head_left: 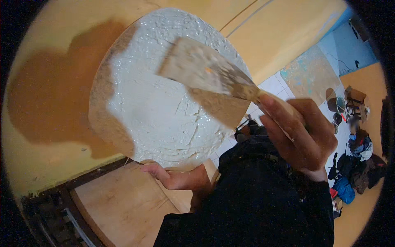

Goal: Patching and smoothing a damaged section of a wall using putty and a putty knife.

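Observation:
A round board (103, 86) is thickly coated with wet white paste (144, 111), rough and ridged in places. Some brown surface shows bare along its left rim. My left hand (175, 176) grips the board's lower edge, its thumb side showing and its other fingers hidden behind. A wide putty knife (205, 66), smeared with paste and slightly blurred, is held by the handle in my right hand (302, 129). Its blade is over the upper right part of the board; I cannot tell whether it touches the paste.
A yellow wall (41, 152) rises behind the board, catching a dark shadow. Below is a wooden panel (123, 201) with a dark frame. On the right, white floor tiles (269, 87) lead to a speckled sheet (310, 72), a bucket (340, 104), a person (360, 138) and heaped clothes (360, 173).

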{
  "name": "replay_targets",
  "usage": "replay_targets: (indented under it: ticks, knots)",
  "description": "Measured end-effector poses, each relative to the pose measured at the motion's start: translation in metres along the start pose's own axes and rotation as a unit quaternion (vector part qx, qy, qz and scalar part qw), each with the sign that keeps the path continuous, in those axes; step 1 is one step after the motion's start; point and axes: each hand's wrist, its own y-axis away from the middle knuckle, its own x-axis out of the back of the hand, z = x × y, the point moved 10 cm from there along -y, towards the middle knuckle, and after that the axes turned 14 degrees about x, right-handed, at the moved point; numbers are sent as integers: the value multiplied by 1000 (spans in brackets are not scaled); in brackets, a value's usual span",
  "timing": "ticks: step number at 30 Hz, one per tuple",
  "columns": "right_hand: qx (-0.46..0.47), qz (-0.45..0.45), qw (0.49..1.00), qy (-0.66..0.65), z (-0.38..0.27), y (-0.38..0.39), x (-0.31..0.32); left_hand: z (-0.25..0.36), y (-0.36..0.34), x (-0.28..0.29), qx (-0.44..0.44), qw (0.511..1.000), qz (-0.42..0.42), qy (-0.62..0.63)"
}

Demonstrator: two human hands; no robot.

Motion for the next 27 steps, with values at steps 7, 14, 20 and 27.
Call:
replay_targets:
  ticks: [7,14,20,27]
  knots:
    - [-43,-40,998,-10,4,-6,-9,2,-5,-4,79,988,-24,133]
    - [-57,-46,997,-31,1,27,-2,-20,17,12,-54,996,76,-15]
    - [-23,12,1000,3,2,-7,3,42,19,-4,-164,976,28,-139]
    - [-21,-47,998,-28,-12,37,0,54,15,-9,-207,965,95,-127]
